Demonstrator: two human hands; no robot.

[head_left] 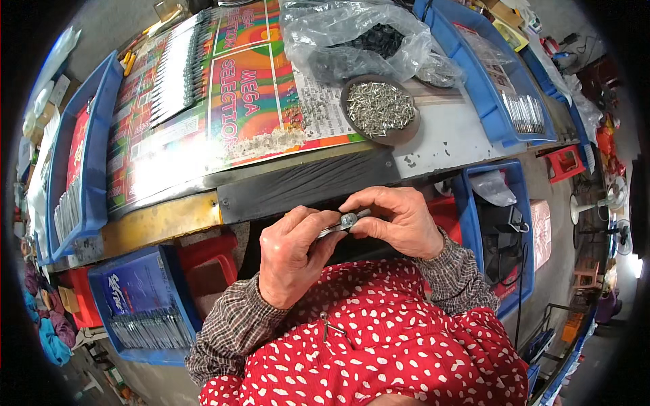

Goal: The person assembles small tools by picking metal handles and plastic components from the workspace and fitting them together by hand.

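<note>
Over my lap, just off the table's front edge, my two hands work close together. My left hand (pixel 291 247) is closed around a slim metal piece (pixel 330 231), which points up toward the right hand. At its upper end sits a small round grey part (pixel 348 220). My right hand (pixel 399 220) pinches this end between thumb and fingers; the fingers partly hide it, so its exact kind is unclear. A round dish (pixel 414 128) of small silvery metal pins (pixel 379 108) stands on the table beyond my right hand.
A row of slim metal pieces (pixel 196 64) lies on white paper at the back left. A clear plastic bag (pixel 308 40) holds small black parts. Blue trays flank the table: left (pixel 101 145), right (pixel 491 128). Below are blue crates (pixel 177 287) and a red stool (pixel 210 254).
</note>
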